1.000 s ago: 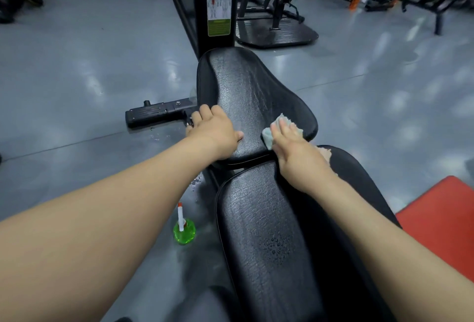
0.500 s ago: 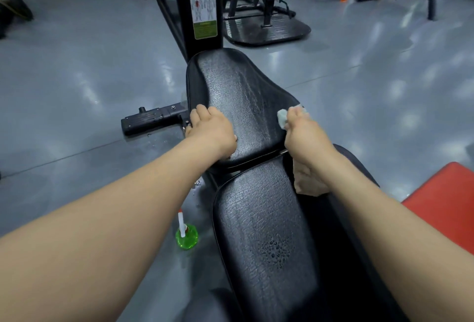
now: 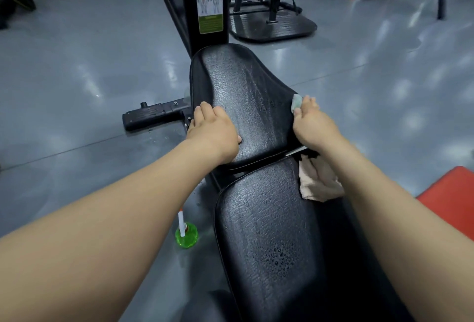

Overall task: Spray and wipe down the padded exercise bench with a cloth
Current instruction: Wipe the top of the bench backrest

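Note:
The black padded bench runs away from me in two parts: a seat pad (image 3: 246, 83) ahead and a longer back pad (image 3: 269, 232) near me with water droplets on it. My left hand (image 3: 214, 130) rests on the seat pad's left edge, fingers curled over the side. My right hand (image 3: 311, 124) presses a pale cloth (image 3: 318, 180) against the seat pad's right edge; the cloth pokes out past the fingertips and hangs below the wrist. A green spray bottle (image 3: 186, 234) stands on the floor left of the bench.
The bench's black upright post (image 3: 205, 1) with a diagram label rises behind the seat. A black foot bar (image 3: 151, 114) sticks out to the left. A red pad (image 3: 451, 198) lies at the right. More gym machines (image 3: 272, 1) stand on the grey floor behind.
My right hand has slid the cloth from the top of the seat pad out to its right edge. The left hand has stayed on the left edge.

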Action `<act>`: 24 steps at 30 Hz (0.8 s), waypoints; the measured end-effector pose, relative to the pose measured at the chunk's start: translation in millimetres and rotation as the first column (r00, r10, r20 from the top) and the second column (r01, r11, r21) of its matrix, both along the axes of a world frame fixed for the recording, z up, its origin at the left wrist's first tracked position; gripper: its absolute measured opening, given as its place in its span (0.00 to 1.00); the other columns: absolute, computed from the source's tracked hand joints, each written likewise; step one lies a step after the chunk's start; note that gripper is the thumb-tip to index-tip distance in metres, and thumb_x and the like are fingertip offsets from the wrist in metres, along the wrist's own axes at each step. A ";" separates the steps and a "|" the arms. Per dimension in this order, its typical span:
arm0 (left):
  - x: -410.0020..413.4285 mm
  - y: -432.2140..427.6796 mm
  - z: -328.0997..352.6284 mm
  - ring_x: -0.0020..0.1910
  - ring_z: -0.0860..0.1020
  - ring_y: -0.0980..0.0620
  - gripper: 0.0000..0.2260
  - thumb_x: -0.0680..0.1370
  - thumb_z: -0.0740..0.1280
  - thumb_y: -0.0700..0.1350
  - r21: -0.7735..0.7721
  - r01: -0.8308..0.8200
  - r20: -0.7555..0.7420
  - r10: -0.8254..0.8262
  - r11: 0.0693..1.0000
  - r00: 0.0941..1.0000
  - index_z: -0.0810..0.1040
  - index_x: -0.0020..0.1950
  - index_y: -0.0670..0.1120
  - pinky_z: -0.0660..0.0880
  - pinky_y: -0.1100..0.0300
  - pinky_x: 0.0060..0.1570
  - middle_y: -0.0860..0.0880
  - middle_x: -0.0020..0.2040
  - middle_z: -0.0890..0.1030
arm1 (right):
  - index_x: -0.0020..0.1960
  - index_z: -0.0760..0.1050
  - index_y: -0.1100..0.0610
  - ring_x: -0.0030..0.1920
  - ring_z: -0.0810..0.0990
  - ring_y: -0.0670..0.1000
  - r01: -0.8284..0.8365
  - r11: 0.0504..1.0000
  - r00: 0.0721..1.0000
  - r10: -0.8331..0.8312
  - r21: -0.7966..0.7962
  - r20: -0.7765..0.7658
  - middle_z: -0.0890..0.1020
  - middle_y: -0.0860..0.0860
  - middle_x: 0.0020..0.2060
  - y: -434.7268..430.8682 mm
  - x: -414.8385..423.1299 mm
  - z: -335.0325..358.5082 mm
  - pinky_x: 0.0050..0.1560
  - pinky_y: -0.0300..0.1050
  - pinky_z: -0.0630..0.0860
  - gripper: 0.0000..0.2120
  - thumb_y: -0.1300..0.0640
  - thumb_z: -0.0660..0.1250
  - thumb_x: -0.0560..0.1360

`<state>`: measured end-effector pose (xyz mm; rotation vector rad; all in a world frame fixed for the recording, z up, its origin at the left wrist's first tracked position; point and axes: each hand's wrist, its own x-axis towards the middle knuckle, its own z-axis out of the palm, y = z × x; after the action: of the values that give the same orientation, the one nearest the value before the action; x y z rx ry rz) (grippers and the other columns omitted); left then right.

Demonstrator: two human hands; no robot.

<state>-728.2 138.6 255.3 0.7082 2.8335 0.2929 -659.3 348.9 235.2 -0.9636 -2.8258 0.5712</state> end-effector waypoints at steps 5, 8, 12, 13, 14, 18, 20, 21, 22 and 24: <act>-2.5 2.9 -1.9 0.79 0.49 0.34 0.35 0.82 0.64 0.55 -0.052 0.015 -0.019 -0.016 0.999 1.000 0.52 0.76 0.33 0.52 0.45 0.79 0.32 0.79 0.49 | 0.81 0.47 0.67 0.80 0.50 0.66 -0.019 0.999 0.998 0.018 0.025 0.055 0.50 0.68 0.80 -39.7 25.8 -21.8 0.79 0.56 0.50 0.28 0.59 0.51 0.85; -4.8 4.5 -5.7 0.78 0.52 0.32 0.35 0.82 0.63 0.56 -0.077 0.031 -0.043 -0.035 0.997 0.998 0.53 0.75 0.32 0.54 0.43 0.78 0.30 0.77 0.51 | 0.81 0.47 0.66 0.80 0.48 0.65 -0.056 0.998 0.996 0.055 0.014 0.074 0.49 0.65 0.80 -30.0 19.8 -13.3 0.79 0.56 0.48 0.27 0.59 0.50 0.86; -7.0 6.0 -9.0 0.76 0.55 0.31 0.36 0.82 0.62 0.57 -0.115 0.049 -0.066 -0.057 0.992 0.996 0.53 0.75 0.31 0.56 0.42 0.77 0.29 0.75 0.55 | 0.77 0.60 0.60 0.78 0.60 0.63 -0.057 0.998 0.998 0.057 -0.018 0.013 0.62 0.61 0.77 4.3 -11.1 4.9 0.72 0.53 0.60 0.21 0.56 0.49 0.85; -6.5 5.2 -9.0 0.76 0.54 0.31 0.36 0.82 0.62 0.57 -0.113 0.049 -0.067 -0.057 0.992 0.996 0.53 0.75 0.31 0.56 0.42 0.77 0.29 0.75 0.54 | 0.70 0.65 0.56 0.75 0.65 0.62 -0.048 0.998 0.999 0.049 -0.039 0.008 0.68 0.60 0.73 8.8 -15.3 8.4 0.66 0.52 0.63 0.16 0.56 0.50 0.85; -6.8 4.7 -9.7 0.77 0.54 0.31 0.36 0.82 0.63 0.57 -0.110 0.052 -0.070 -0.060 0.993 0.996 0.53 0.75 0.31 0.55 0.42 0.77 0.29 0.75 0.54 | 0.65 0.67 0.54 0.72 0.68 0.62 -0.048 0.998 0.999 0.049 -0.041 0.010 0.71 0.59 0.69 11.8 -17.3 9.9 0.61 0.52 0.65 0.12 0.57 0.51 0.84; -7.4 2.9 -11.7 0.77 0.53 0.31 0.35 0.82 0.62 0.57 -0.106 0.063 -0.102 -0.074 0.992 0.992 0.54 0.74 0.31 0.55 0.42 0.77 0.27 0.76 0.52 | 0.80 0.56 0.58 0.79 0.58 0.60 -0.109 0.992 0.994 0.108 0.067 0.007 0.58 0.58 0.80 -16.7 0.9 3.3 0.74 0.53 0.58 0.24 0.55 0.51 0.85; -5.9 4.5 -12.0 0.78 0.52 0.30 0.34 0.83 0.62 0.55 -0.107 0.054 -0.108 -0.066 0.993 0.992 0.54 0.74 0.31 0.56 0.41 0.77 0.27 0.77 0.50 | 0.82 0.53 0.59 0.81 0.51 0.60 -0.182 0.980 0.983 0.183 0.078 -0.005 0.52 0.58 0.82 -38.9 15.5 -5.7 0.79 0.52 0.49 0.26 0.55 0.51 0.86; -5.3 6.0 -11.9 0.78 0.52 0.31 0.33 0.82 0.63 0.53 -0.100 0.048 -0.112 -0.059 0.994 0.992 0.54 0.74 0.31 0.56 0.41 0.77 0.27 0.77 0.50 | 0.82 0.51 0.58 0.82 0.48 0.59 -0.211 0.975 0.977 0.212 0.071 -0.003 0.50 0.57 0.82 -42.6 18.0 -9.3 0.80 0.51 0.45 0.26 0.55 0.51 0.86; -4.4 7.5 -12.1 0.78 0.52 0.31 0.32 0.82 0.64 0.52 -0.093 0.039 -0.112 -0.049 0.995 0.993 0.55 0.74 0.32 0.57 0.41 0.77 0.28 0.77 0.50 | 0.83 0.50 0.58 0.82 0.46 0.59 -0.221 0.973 0.975 0.222 0.058 0.002 0.48 0.56 0.83 -41.4 16.3 -8.3 0.80 0.50 0.44 0.26 0.55 0.51 0.86; -3.9 8.8 -11.8 0.78 0.52 0.32 0.30 0.82 0.64 0.49 -0.085 0.028 -0.105 -0.037 0.996 0.994 0.56 0.74 0.33 0.58 0.40 0.76 0.28 0.78 0.50 | 0.83 0.50 0.58 0.82 0.46 0.58 -0.209 0.977 0.978 0.209 0.049 -0.002 0.48 0.55 0.83 -32.7 1.9 -0.6 0.80 0.50 0.45 0.26 0.54 0.50 0.86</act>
<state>-732.1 147.4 243.5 0.7740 2.9109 0.1336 -657.5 316.2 234.7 -0.6583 -2.9399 0.5225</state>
